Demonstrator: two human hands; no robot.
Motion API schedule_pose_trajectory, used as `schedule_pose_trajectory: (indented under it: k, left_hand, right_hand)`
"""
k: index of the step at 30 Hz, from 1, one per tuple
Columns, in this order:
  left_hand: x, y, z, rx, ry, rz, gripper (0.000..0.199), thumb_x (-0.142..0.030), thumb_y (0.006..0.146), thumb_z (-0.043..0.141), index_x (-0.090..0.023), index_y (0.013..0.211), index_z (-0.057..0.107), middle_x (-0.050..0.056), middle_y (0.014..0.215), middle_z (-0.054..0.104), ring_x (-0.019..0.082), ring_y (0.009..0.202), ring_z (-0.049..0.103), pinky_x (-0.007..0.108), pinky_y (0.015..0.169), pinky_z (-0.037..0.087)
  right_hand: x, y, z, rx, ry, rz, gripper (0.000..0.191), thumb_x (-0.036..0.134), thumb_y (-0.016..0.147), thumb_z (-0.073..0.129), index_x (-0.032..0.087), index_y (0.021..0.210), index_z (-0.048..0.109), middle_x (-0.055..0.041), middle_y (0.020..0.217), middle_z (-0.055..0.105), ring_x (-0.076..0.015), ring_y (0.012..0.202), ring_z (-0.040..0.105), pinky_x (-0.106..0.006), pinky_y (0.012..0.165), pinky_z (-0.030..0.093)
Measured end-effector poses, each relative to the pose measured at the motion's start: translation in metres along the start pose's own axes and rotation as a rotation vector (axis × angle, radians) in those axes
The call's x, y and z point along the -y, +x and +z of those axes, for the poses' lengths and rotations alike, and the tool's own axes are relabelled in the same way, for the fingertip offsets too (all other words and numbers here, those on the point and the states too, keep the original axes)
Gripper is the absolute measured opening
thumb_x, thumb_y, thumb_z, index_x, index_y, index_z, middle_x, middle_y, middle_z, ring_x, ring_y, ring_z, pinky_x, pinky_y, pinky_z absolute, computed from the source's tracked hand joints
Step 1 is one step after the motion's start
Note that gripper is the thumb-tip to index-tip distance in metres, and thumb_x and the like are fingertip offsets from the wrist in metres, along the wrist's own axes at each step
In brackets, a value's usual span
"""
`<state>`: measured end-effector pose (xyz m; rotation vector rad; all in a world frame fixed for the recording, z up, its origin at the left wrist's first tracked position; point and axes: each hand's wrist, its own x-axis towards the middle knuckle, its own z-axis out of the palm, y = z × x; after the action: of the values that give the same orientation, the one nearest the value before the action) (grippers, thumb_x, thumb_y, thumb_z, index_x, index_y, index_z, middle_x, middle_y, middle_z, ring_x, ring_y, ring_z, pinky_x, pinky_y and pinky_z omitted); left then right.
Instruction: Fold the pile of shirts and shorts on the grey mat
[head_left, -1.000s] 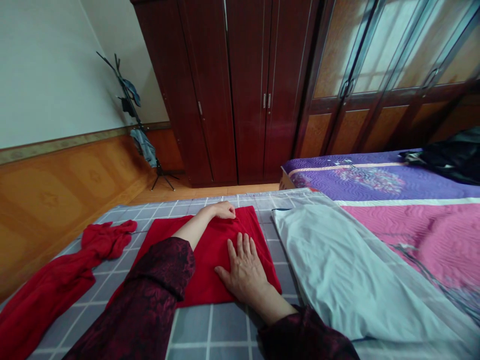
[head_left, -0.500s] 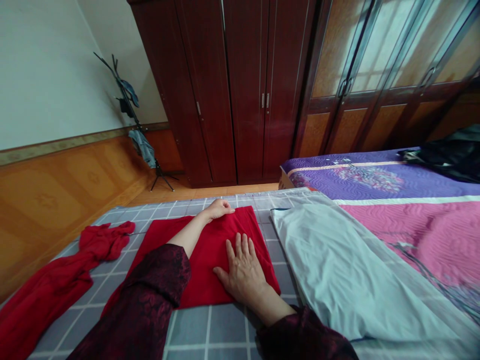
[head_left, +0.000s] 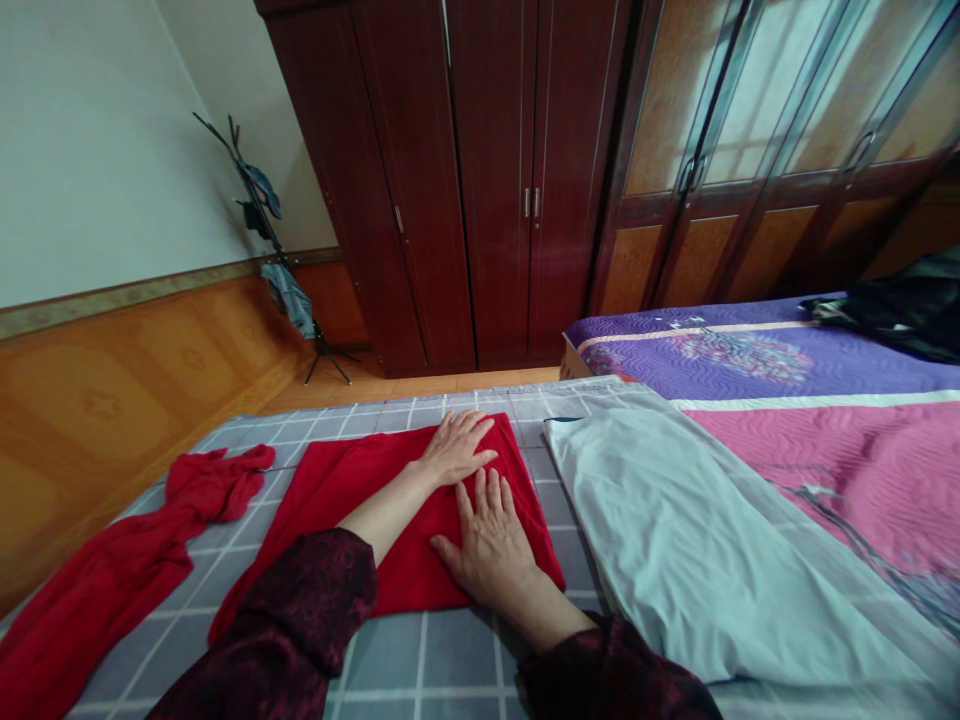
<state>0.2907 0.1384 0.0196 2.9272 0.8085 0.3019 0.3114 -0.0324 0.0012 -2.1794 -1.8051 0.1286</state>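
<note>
A folded red cloth (head_left: 409, 560) lies flat on a grey checked sheet (head_left: 420, 660). My left hand (head_left: 456, 450) rests palm down on the cloth's far part, close to its top edge. Lower down, my right hand (head_left: 487, 545) lies flat on the same cloth with its fingers spread, near the right edge. Neither hand grips anything. Dark red patterned sleeves (head_left: 292, 620) cover both forearms and overlap the cloth's near left corner. A loose, crumpled red garment (head_left: 124, 570) lies to the left of the folded cloth, and a pale grey-white cloth (head_left: 697, 550) lies flat to its right.
A purple and pink quilted bedcover (head_left: 817, 430) spreads beyond the white cloth, with a black bundle (head_left: 892, 320) at its far end. Dark wooden wardrobes (head_left: 450, 180) stand ahead, glass-paneled doors (head_left: 750, 100) to the right, and a coat rack (head_left: 262, 220) by the wall.
My left hand has moved from curling over the cloth's far edge to lying flat on top of it, nearer my right hand. My right hand stays in place.
</note>
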Motion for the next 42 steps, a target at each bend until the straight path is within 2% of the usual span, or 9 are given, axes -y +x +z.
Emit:
schedule_pose_trajectory:
  k: [5, 9, 13, 17, 22, 25, 34, 38, 42]
  left_hand:
    - [0.015, 0.005, -0.014, -0.073, 0.088, -0.166, 0.061, -0.040, 0.092, 0.041, -0.011, 0.144, 0.030, 0.019, 0.154, 0.020, 0.036, 0.142, 0.014, 0.058, 0.112, 0.003]
    - [0.027, -0.016, -0.031, -0.104, 0.099, -0.112, 0.060, -0.040, 0.093, 0.039, -0.014, 0.146, 0.027, 0.012, 0.154, 0.024, 0.025, 0.143, 0.018, 0.042, 0.116, 0.007]
    - [0.050, -0.057, -0.034, 0.104, 0.116, 0.018, 0.049, -0.046, 0.093, 0.040, -0.029, 0.139, 0.042, 0.000, 0.149, 0.039, 0.019, 0.139, 0.029, 0.037, 0.116, 0.013]
    - [0.071, -0.100, -0.041, 0.062, 0.166, -0.156, 0.052, -0.040, 0.096, 0.035, -0.016, 0.142, 0.039, 0.013, 0.150, 0.034, 0.028, 0.142, 0.021, 0.052, 0.114, 0.004]
    - [0.049, -0.170, -0.040, 0.137, 0.068, 0.025, 0.062, -0.053, 0.095, 0.033, -0.023, 0.148, 0.025, 0.005, 0.155, 0.022, 0.022, 0.144, 0.016, 0.045, 0.116, 0.006]
    - [0.053, -0.211, -0.036, 0.175, 0.028, -0.025, 0.063, -0.055, 0.095, 0.030, -0.025, 0.149, 0.020, 0.005, 0.156, 0.019, 0.022, 0.144, 0.014, 0.046, 0.116, 0.007]
    - [0.147, -0.305, -0.041, -0.078, -0.033, -0.499, 0.055, -0.041, 0.094, 0.036, -0.012, 0.141, 0.038, 0.013, 0.149, 0.035, 0.025, 0.138, 0.030, 0.042, 0.112, 0.023]
    - [0.145, -0.325, -0.051, -0.314, -0.132, -0.641, 0.038, -0.044, 0.085, 0.046, -0.016, 0.101, 0.066, 0.009, 0.105, 0.067, 0.024, 0.104, 0.059, 0.035, 0.091, 0.044]
    - [0.122, -0.332, -0.059, -0.370, -0.210, -0.695, 0.024, -0.042, 0.074, 0.062, -0.020, 0.068, 0.066, 0.003, 0.075, 0.065, 0.021, 0.079, 0.059, 0.030, 0.077, 0.044]
  right_hand:
    - [0.000, 0.000, -0.001, -0.003, -0.024, -0.010, 0.081, 0.065, 0.088, 0.036, 0.008, 0.145, 0.034, -0.0243, 0.151, 0.022, -0.0411, 0.140, 0.012, -0.055, 0.112, 0.013]
    - [-0.001, -0.001, 0.000, -0.028, -0.061, -0.016, 0.080, 0.066, 0.088, 0.035, 0.009, 0.144, 0.035, -0.0245, 0.150, 0.025, -0.0415, 0.139, 0.015, -0.053, 0.111, 0.016]
    - [0.001, 0.000, 0.001, -0.046, -0.118, -0.026, 0.078, 0.064, 0.088, 0.038, 0.008, 0.143, 0.038, -0.0266, 0.148, 0.028, -0.0421, 0.138, 0.018, -0.053, 0.111, 0.016]
    - [0.002, 0.001, 0.001, -0.053, -0.180, -0.027, 0.076, 0.062, 0.088, 0.041, 0.009, 0.142, 0.039, -0.0266, 0.147, 0.030, -0.0422, 0.137, 0.023, -0.053, 0.110, 0.018]
    - [-0.001, 0.003, 0.008, -0.101, -0.238, -0.067, 0.074, 0.060, 0.088, 0.043, 0.008, 0.141, 0.041, -0.0259, 0.145, 0.035, -0.0414, 0.136, 0.027, -0.053, 0.109, 0.020]
    - [-0.004, 0.004, 0.013, -0.146, -0.278, -0.088, 0.073, 0.060, 0.088, 0.043, 0.008, 0.139, 0.044, -0.0267, 0.144, 0.037, -0.0416, 0.135, 0.029, -0.052, 0.108, 0.023]
    - [-0.007, 0.005, 0.016, -0.182, -0.372, -0.134, 0.074, 0.060, 0.087, 0.046, 0.006, 0.138, 0.046, -0.0293, 0.140, 0.040, -0.0437, 0.131, 0.035, -0.052, 0.106, 0.028]
    - [-0.007, 0.005, 0.016, -0.201, -0.401, -0.160, 0.071, 0.058, 0.088, 0.046, 0.005, 0.136, 0.048, -0.0303, 0.138, 0.041, -0.0440, 0.130, 0.036, -0.052, 0.104, 0.029]
    - [-0.010, 0.007, 0.020, -0.245, -0.417, -0.172, 0.072, 0.058, 0.087, 0.048, 0.005, 0.135, 0.049, -0.0292, 0.137, 0.043, -0.0439, 0.128, 0.038, -0.051, 0.103, 0.031]
